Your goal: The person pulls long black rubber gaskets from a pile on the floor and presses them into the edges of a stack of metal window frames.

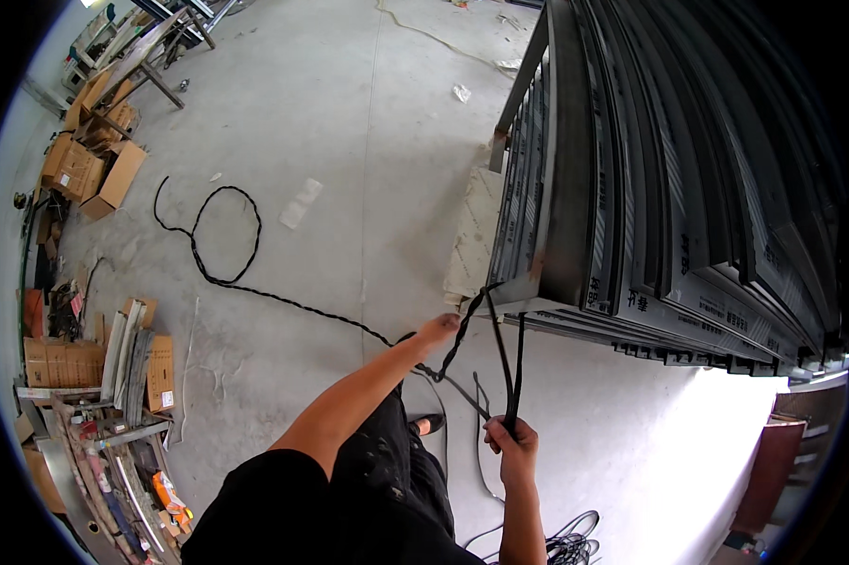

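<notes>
A twisted black cord (451, 356) hangs from the near corner of a metal rack (567, 188). My left hand (438, 330) is at its side with fingers curled against it; the fingertips are partly hidden. Two untwisted black strands (504, 363) run down from the same corner into my right hand (513, 441), which is closed around them below the rack. Looser strand ends trail from around that hand toward the floor. The twisted length continues left across the floor and ends in a wide loop (258, 221).
Long dark profiles (674, 226) with printed film fill the rack on the right. Tangled black cord (570, 544) lies beside my right forearm. Cardboard boxes (76, 169), a bench (137, 56) and a pile of scrap lengths (113, 452) line the left side. Paper scraps (300, 204) lie on the concrete floor.
</notes>
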Tool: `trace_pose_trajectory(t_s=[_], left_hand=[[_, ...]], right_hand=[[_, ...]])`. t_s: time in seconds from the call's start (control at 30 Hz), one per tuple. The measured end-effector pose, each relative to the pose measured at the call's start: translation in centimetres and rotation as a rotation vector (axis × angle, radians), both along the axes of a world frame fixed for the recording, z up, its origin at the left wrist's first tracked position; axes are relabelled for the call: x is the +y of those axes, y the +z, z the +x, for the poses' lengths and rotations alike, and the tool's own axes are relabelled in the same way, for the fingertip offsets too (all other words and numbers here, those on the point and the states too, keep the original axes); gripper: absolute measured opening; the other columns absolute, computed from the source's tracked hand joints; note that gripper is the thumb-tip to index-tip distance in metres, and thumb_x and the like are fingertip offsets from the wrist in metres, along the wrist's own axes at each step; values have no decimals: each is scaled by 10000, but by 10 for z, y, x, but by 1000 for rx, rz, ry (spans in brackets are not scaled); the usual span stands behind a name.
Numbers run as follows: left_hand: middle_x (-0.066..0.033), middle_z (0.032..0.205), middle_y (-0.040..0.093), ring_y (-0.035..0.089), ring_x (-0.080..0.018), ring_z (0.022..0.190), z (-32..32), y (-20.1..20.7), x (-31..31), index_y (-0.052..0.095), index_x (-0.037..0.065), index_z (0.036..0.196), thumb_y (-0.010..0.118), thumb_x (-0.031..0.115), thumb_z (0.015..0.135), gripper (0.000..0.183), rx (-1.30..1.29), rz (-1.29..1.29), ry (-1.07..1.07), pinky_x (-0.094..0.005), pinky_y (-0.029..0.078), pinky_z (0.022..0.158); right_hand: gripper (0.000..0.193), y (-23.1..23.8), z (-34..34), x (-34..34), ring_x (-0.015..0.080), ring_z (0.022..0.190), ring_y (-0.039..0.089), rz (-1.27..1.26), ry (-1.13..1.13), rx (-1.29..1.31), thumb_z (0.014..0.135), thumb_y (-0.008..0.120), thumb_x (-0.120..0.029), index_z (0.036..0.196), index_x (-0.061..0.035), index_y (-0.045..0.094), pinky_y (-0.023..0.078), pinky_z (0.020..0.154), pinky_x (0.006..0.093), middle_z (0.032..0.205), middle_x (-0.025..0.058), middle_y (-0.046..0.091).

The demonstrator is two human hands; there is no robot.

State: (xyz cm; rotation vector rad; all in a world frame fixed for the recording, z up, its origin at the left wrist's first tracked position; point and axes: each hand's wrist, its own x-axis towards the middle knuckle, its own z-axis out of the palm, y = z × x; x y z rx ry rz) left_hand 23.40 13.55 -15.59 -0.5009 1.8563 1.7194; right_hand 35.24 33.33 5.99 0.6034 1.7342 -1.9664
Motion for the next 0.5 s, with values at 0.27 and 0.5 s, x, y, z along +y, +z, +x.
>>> trace_pose_trajectory(t_s=[0.27, 0.5], left_hand=[[-182, 927, 598, 630, -276, 809, -2, 56, -11, 475, 14, 1188, 415, 247, 932, 352, -607, 883, 187, -404, 536, 744], [-37, 824, 539, 595, -133, 664, 12, 140, -20, 397, 172, 1283, 455, 247, 924, 371, -582, 549, -497, -221, 475, 529]], right_hand=[[154, 0, -14, 17, 57, 568, 454, 46, -132, 84, 843, 578, -125, 895, 14, 623, 349, 518, 193, 695, 24, 581], [239, -61, -51, -21, 57, 600, 444, -95, -86, 39, 864, 541, -94, 1073, 15, 580, 337, 528, 203, 791, 38, 602]])
